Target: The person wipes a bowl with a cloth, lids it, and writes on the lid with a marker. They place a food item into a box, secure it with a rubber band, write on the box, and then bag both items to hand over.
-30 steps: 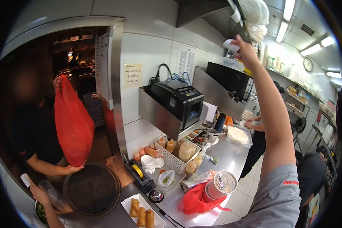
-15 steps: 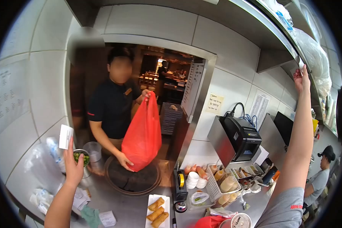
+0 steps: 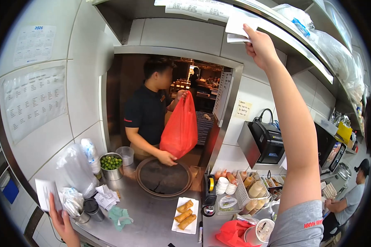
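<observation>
My right hand (image 3: 260, 46) is raised to the overhead metal shelf, its fingers closed on a folded white paper slip (image 3: 237, 25). Other printed slips (image 3: 196, 9) hang along the shelf's edge beside it. Low at the left, my left hand (image 3: 65, 224) grips a few white paper slips (image 3: 45, 193) between thumb and fingers. Near that hand stand a dark-lidded cup (image 3: 94, 209) and a pile of receipts (image 3: 106, 196) on the steel counter. A white plate (image 3: 180, 225) with three fried rolls (image 3: 185, 215) lies on the counter before me.
Across the pass window a co-worker (image 3: 146, 109) holds a red plastic bag (image 3: 179, 127) above a round dark tray (image 3: 163, 177). A tin of green limes (image 3: 111, 162) stands left. On the right are a sauce basket (image 3: 255, 193), a printer (image 3: 268, 142) and a lidded tub (image 3: 261, 230).
My right hand has moved left along the shelf with the slip. My left hand has dropped lower and farther left. The view has shifted; the co-worker has turned their head aside.
</observation>
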Action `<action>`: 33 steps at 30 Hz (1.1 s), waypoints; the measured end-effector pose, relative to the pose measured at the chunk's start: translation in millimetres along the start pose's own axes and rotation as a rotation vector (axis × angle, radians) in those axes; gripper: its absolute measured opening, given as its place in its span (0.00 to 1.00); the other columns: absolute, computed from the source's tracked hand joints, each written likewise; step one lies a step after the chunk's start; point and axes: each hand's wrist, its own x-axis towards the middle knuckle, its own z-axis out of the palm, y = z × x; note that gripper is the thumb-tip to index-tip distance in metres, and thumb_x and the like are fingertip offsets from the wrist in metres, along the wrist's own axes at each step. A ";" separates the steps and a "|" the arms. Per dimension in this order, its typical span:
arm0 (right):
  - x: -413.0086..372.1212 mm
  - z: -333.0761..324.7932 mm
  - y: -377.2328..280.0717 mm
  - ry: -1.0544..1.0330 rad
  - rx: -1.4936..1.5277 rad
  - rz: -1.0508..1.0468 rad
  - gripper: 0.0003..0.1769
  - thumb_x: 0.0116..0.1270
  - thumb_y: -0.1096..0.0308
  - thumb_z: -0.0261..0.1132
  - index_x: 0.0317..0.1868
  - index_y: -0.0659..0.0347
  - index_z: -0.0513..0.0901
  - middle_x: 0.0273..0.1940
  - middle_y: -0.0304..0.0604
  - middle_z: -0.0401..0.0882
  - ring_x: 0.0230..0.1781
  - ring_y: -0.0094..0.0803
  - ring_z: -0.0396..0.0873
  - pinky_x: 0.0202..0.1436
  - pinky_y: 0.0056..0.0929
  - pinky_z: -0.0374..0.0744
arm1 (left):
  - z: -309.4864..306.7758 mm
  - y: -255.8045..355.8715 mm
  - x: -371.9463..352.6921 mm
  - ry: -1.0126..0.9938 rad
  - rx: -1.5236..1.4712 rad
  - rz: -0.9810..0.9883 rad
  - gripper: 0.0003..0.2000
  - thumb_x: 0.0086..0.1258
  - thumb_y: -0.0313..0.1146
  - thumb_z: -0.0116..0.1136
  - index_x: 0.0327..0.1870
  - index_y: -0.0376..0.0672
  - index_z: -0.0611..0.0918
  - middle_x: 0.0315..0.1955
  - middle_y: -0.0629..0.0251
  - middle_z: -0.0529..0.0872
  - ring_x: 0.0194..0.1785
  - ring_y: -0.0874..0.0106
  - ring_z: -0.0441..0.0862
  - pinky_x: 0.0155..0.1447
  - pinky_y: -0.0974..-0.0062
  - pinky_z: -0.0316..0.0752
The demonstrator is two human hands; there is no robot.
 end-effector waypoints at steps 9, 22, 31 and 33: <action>36.4 -23.7 -48.1 0.162 -0.271 0.120 0.22 0.71 0.48 0.63 0.32 0.61 0.78 0.24 0.36 0.76 0.17 0.23 0.69 0.22 0.24 0.68 | -73.4 3.7 -55.2 0.078 0.159 -0.376 0.25 0.73 0.24 0.48 0.73 0.40 0.68 0.58 0.54 0.77 0.47 0.69 0.76 0.52 0.74 0.73; -7.3 -59.7 -19.6 0.158 -0.468 -0.187 0.17 0.74 0.65 0.61 0.61 0.49 0.74 0.32 0.32 0.73 0.25 0.18 0.65 0.30 0.20 0.69 | -54.9 7.0 -48.1 -0.013 0.259 -0.338 0.23 0.74 0.25 0.53 0.70 0.36 0.70 0.57 0.53 0.80 0.51 0.68 0.78 0.57 0.72 0.73; -4.5 -82.3 -26.8 0.058 -0.279 -0.029 0.16 0.72 0.64 0.65 0.57 0.53 0.74 0.29 0.32 0.68 0.24 0.18 0.62 0.25 0.20 0.63 | -66.5 -14.3 -56.8 0.005 0.243 -0.358 0.23 0.73 0.25 0.58 0.68 0.37 0.73 0.57 0.52 0.80 0.54 0.69 0.78 0.57 0.74 0.73; 2.5 -92.1 -17.3 0.095 -0.295 -0.052 0.16 0.71 0.61 0.66 0.56 0.51 0.75 0.29 0.32 0.69 0.22 0.18 0.64 0.24 0.20 0.64 | -79.7 -52.2 -59.4 -0.034 0.147 -0.146 0.23 0.73 0.22 0.46 0.70 0.35 0.69 0.69 0.58 0.70 0.69 0.67 0.70 0.71 0.70 0.63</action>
